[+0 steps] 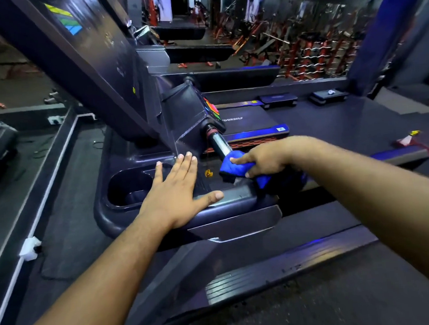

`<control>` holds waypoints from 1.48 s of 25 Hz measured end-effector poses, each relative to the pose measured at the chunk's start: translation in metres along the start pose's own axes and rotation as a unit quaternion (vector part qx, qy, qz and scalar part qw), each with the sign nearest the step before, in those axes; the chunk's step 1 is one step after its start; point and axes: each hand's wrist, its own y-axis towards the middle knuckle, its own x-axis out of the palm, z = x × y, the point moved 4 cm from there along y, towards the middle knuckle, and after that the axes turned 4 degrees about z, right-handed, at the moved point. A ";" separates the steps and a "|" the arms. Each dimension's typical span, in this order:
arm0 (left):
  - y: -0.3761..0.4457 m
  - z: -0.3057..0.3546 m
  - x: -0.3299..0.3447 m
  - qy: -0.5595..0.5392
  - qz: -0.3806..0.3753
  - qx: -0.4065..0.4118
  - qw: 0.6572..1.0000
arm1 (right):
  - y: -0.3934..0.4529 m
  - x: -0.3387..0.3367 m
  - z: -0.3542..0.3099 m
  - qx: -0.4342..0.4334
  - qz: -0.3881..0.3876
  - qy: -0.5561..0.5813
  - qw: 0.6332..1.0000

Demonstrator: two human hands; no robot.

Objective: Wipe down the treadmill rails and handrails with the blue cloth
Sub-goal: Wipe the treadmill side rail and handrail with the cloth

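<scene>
My right hand (261, 162) grips the blue cloth (230, 166) and presses it around the chrome handrail bar (218, 143) that runs out from under the treadmill console. Part of the cloth hangs out below my palm. My left hand (178, 190) lies flat, fingers spread, on the dark console tray (236, 195) just right of the round cup holder (128, 186). It holds nothing. The side rail (279, 272) of the treadmill runs below both forearms, next to the belt.
The tall console upright (94, 59) rises at the left. A small yellow safety clip (208, 173) lies on the tray between my hands. Further treadmills and step platforms (277, 99) stand ahead, with weight racks (309, 51) behind them. A blue pillar (377, 31) is at the right.
</scene>
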 end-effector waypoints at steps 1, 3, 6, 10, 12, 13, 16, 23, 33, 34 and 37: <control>-0.001 0.000 -0.001 -0.005 0.006 0.004 1.000 | -0.017 0.003 -0.003 -0.003 0.017 0.028 0.999; -0.002 -0.001 -0.003 -0.026 0.019 0.019 0.999 | -0.043 0.019 -0.021 -0.023 0.117 0.129 0.985; -0.004 -0.004 -0.005 -0.079 0.039 0.038 0.995 | -0.069 0.059 -0.076 -0.069 0.301 0.225 0.924; -0.008 0.008 -0.007 -0.022 0.055 0.093 0.994 | -0.074 0.122 -0.074 -0.015 0.405 0.115 0.907; -0.007 0.024 -0.007 0.020 0.046 0.115 0.992 | -0.073 0.130 -0.021 0.073 0.432 0.126 0.890; -0.004 0.035 -0.005 0.032 0.041 0.125 0.991 | -0.075 0.128 0.005 0.138 0.444 0.152 0.872; 0.012 0.074 0.001 0.052 0.027 0.165 0.985 | -0.075 0.121 0.014 0.234 0.456 0.204 0.834; 0.050 0.137 0.011 0.068 0.028 0.210 0.975 | -0.088 0.137 0.071 0.139 0.465 0.144 0.862; 0.145 0.322 0.045 0.061 -0.018 0.243 0.968 | -0.142 0.168 0.292 0.304 0.431 0.096 0.844; 0.157 0.349 0.049 0.056 -0.019 0.249 0.967 | -0.150 0.170 0.316 0.314 0.420 0.100 0.845; 0.190 0.428 0.059 0.015 -0.023 0.264 0.964 | -0.176 0.168 0.367 0.292 0.440 0.124 0.840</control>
